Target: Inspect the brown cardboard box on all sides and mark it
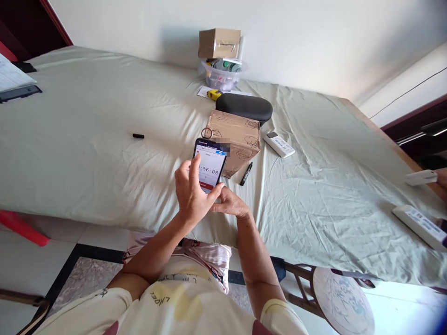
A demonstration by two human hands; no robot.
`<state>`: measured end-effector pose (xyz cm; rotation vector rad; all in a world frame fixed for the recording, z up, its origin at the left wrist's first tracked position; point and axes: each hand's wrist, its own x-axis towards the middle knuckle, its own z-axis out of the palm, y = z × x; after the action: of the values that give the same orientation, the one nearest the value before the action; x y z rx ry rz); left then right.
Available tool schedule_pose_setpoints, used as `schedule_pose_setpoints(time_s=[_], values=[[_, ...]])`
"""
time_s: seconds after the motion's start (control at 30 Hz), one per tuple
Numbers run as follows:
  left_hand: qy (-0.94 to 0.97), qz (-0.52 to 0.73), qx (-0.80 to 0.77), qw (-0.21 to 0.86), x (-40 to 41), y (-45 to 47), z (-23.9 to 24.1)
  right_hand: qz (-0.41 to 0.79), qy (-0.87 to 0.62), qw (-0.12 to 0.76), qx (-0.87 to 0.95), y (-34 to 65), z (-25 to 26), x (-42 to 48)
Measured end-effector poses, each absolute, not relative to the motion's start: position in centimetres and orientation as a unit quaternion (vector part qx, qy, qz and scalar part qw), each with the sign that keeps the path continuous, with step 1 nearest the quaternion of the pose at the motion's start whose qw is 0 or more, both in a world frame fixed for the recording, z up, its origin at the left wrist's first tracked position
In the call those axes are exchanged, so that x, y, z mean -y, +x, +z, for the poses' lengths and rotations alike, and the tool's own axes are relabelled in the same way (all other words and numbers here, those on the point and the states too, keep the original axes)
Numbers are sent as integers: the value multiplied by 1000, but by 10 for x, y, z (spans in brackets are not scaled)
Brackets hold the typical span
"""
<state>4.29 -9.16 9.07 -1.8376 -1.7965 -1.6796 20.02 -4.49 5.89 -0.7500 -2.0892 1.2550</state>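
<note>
I have the phone [213, 161] mid-frame: my left hand [191, 193] spreads across its front, my right hand [232, 202] curls by its lower end; which one grips it I cannot tell. I seem to be working its timer [210, 170]; a tap calls for steadiness.

I register bright, diffuse light, a soft shadow on the wall [293, 42], washed-out floor [401, 304] lower right, and stretched edges.

Left hand [191, 193] over lit phone [211, 163]
</note>
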Motion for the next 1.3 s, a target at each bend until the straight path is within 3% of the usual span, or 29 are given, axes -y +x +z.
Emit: schedule_pose_setpoints(time_s=[0.13,0.37,0.73,0.93,1.03,1.13,1.3], values=[[-586,-549,591,73,94,46,90,505,-276,254,777,199,57,45],[-570,-553,602,87,80,19,87,556,-267,264,742,196,61,43],[-430,-248,864,-80,43,-70,76,460,-388,249,759,194,48,37],[-442,-225,866,-63,40,-83,55,448,-412,252,752,198,48,35],[-484,-247,839,-29,42,-84,50,441,-426,304,729,201,51,36],[-549,-288,784,-26,41,-76,53,408,-444,429,673,204,53,38],[-658,-364,644,-138,17,-37,62,200,-517,670,494,210,53,34]])
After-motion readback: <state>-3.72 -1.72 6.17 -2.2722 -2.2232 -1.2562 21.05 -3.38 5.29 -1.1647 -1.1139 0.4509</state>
